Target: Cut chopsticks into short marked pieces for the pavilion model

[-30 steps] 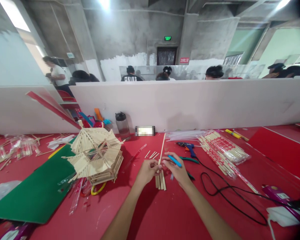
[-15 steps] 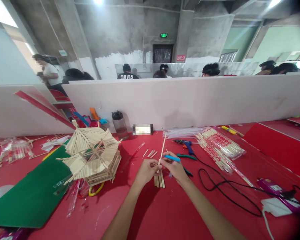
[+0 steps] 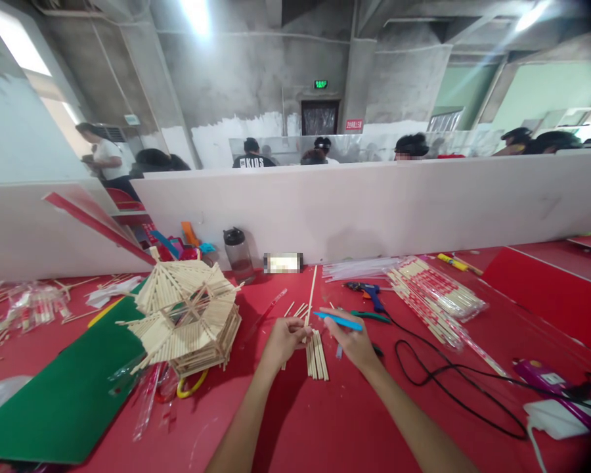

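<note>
Red worktop (image 3: 305, 433), nearest: cut sticks (image 3: 318, 358) side by side. Left hand (image 3: 286, 339): grip pinching long wooden stick (image 3: 312, 292) by its near end; far end points toward white partition (image 3: 374, 203). Right hand (image 3: 349, 334): grip closed around blue pen (image 3: 343, 320), beside stick. Stick judged light, stiff, snappable; best pinched gently, unbent, close to that end.
</note>
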A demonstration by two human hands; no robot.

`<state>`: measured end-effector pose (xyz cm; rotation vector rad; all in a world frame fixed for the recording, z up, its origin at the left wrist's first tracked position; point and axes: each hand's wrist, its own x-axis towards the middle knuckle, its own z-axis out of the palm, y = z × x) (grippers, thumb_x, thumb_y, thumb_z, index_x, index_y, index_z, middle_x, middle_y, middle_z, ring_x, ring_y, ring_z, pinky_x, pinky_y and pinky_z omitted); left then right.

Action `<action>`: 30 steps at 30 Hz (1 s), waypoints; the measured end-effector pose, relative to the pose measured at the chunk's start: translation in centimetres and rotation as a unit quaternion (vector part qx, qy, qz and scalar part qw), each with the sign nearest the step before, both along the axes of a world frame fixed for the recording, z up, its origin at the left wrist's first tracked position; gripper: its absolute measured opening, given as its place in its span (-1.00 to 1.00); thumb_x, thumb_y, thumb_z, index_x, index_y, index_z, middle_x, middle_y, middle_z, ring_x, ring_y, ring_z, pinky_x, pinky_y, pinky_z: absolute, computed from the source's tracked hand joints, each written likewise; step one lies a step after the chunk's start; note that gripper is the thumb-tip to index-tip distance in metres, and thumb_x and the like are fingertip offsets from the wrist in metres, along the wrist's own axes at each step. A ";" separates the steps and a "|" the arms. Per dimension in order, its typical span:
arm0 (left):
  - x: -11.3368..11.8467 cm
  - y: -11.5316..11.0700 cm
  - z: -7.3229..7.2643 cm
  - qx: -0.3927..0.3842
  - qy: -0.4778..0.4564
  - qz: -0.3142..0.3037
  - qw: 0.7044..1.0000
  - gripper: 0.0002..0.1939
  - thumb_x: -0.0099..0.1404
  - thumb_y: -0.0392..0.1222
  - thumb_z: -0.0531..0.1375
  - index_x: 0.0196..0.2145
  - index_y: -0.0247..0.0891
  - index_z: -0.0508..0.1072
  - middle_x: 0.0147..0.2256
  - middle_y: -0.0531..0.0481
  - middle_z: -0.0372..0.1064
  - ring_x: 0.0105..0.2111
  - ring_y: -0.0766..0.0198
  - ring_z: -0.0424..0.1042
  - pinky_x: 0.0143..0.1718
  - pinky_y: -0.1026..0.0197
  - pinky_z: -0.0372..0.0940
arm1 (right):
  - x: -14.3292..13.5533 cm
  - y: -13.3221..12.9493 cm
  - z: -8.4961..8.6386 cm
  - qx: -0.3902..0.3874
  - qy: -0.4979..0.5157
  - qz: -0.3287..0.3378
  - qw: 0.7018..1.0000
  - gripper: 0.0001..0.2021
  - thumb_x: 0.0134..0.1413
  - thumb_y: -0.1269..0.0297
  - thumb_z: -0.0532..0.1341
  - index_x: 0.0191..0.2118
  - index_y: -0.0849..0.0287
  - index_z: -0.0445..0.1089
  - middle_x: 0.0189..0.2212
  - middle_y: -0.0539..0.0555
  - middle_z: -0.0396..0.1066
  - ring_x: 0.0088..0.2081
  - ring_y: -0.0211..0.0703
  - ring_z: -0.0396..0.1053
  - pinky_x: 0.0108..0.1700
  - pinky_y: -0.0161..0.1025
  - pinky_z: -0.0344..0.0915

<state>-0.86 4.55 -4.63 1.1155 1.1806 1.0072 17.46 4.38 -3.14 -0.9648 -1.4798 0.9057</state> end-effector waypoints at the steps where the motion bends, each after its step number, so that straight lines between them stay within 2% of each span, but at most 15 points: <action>1: 0.0 0.0 0.0 -0.001 0.000 0.000 1.000 -0.57 -0.11 0.08 0.42 -0.53 -0.34 0.40 -0.57 0.06 0.37 -0.51 0.32 0.41 -0.38 0.23 0.40 | -0.1 -0.2 0.1 0.018 -0.016 0.000 1.000 -0.80 0.10 0.13 0.24 -0.20 0.03 0.55 -0.32 0.07 0.56 -0.25 -0.01 0.48 -0.08 -0.06 0.38; 5: 0.1 -0.2 0.4 -0.005 0.004 0.003 1.000 -0.58 -0.10 0.07 0.41 -0.52 -0.34 0.41 -0.57 0.06 0.37 -0.51 0.33 0.42 -0.36 0.21 0.41 | -0.2 -0.6 0.3 0.053 -0.065 -0.006 0.996 -0.83 0.09 0.21 0.24 -0.21 0.04 0.53 -0.28 0.07 0.55 -0.26 -0.02 0.47 -0.15 -0.14 0.37; 11: 0.1 -0.3 0.6 -0.003 0.004 -0.002 1.000 -0.59 -0.08 0.06 0.41 -0.50 -0.35 0.44 -0.53 0.02 0.41 -0.49 0.34 0.41 -0.38 0.24 0.41 | -0.4 -0.7 0.1 0.048 -0.089 0.001 0.995 -0.91 0.07 0.22 0.22 -0.31 0.08 0.42 -0.45 0.02 0.47 -0.42 -0.13 0.41 -0.38 -0.27 0.30; 30: 0.0 0.0 -0.5 0.013 0.020 -0.010 1.000 -0.62 -0.01 0.06 0.37 -0.47 -0.35 0.45 -0.50 0.00 0.42 -0.46 0.31 0.43 -0.37 0.23 0.42 | -0.4 -0.4 -0.6 0.070 -0.129 0.014 0.989 -0.94 0.11 0.30 0.20 -0.28 0.10 0.39 -0.42 -0.02 0.46 -0.40 -0.20 0.43 -0.33 -0.32 0.29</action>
